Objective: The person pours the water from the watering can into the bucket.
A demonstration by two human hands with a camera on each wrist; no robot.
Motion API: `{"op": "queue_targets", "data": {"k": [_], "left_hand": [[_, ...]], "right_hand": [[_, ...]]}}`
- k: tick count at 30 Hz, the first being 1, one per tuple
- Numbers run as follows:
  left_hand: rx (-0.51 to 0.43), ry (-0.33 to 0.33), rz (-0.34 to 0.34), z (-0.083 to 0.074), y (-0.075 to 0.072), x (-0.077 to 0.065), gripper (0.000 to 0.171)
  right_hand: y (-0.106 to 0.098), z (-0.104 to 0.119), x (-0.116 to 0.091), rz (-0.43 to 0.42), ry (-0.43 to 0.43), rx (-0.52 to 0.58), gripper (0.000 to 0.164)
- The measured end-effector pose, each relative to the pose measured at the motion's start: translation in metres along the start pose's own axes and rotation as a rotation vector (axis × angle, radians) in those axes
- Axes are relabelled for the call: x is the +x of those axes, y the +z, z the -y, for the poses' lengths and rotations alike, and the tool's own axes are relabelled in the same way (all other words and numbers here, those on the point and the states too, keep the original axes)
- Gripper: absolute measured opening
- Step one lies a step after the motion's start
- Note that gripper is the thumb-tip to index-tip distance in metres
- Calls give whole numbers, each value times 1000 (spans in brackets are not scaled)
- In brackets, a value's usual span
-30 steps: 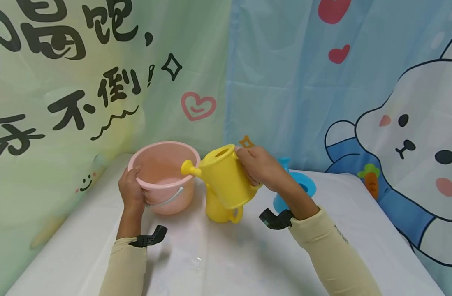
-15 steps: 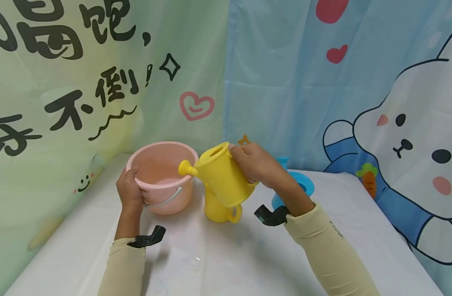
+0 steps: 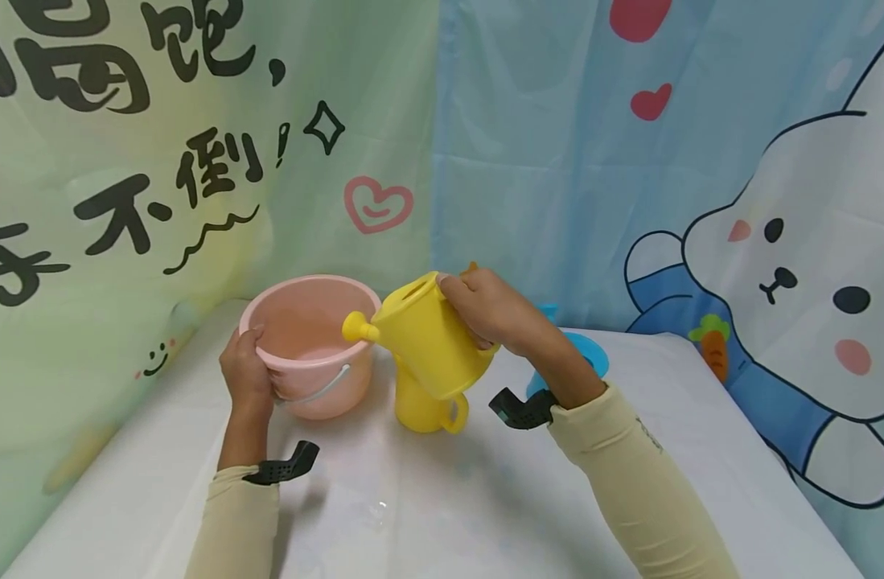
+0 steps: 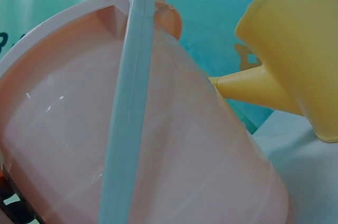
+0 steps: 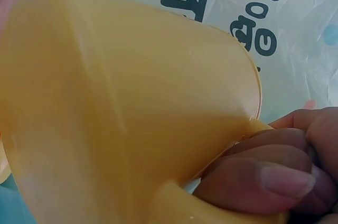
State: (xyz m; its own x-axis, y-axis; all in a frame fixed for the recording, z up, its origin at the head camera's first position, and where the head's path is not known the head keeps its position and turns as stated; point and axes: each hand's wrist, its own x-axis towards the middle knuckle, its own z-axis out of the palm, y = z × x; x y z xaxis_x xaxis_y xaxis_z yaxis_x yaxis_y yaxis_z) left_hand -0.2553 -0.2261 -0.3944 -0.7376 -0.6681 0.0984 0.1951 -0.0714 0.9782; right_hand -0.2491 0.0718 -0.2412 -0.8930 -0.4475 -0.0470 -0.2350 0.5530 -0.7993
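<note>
My right hand (image 3: pixel 488 314) grips the handle of a yellow watering can (image 3: pixel 430 342), which is tilted to the left. Its spout end reaches over the right rim of a pink bucket (image 3: pixel 326 390). In the right wrist view, curled fingers (image 5: pixel 253 176) wrap the can's handle. My left hand (image 3: pixel 246 366) holds the bucket by its left rim, and the bucket tips slightly. The bucket's pale handle (image 4: pixel 127 108) hangs down its side. Whether water leaves the spout cannot be seen.
A second yellow watering can (image 3: pixel 416 402) stands on the white table (image 3: pixel 427 515) behind and below the raised one. A blue watering can (image 3: pixel 590 354) is partly hidden behind my right forearm. Printed curtains (image 3: pixel 521 161) hang behind the table.
The whole view has shifted a little, with things sliding left. The raised can has risen slightly, with its spout still at the bucket's rim. Both hands keep their hold.
</note>
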Motion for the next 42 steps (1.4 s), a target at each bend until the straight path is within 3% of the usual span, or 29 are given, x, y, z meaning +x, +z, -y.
{"op": "queue_targets", "data": {"k": [7,20,26,35,42], "left_hand": [[-72,3,-3,0,-1,1,31],[-60,-8,4,0,1,1,32],[-41,-1,5,-1,1,1,34],[-52,-16,6,-1,0,1,33],[-52,-13,15,1,-1,2,34]], "right_hand": [[-1,6,2,14,5,24,49],[-2,16,3,9,49,-57,48],[-3,20,3,16,18,-78,50],[-4,22,7,38,17,-80,49],[-1,20,9,6,31,-63,48]]}}
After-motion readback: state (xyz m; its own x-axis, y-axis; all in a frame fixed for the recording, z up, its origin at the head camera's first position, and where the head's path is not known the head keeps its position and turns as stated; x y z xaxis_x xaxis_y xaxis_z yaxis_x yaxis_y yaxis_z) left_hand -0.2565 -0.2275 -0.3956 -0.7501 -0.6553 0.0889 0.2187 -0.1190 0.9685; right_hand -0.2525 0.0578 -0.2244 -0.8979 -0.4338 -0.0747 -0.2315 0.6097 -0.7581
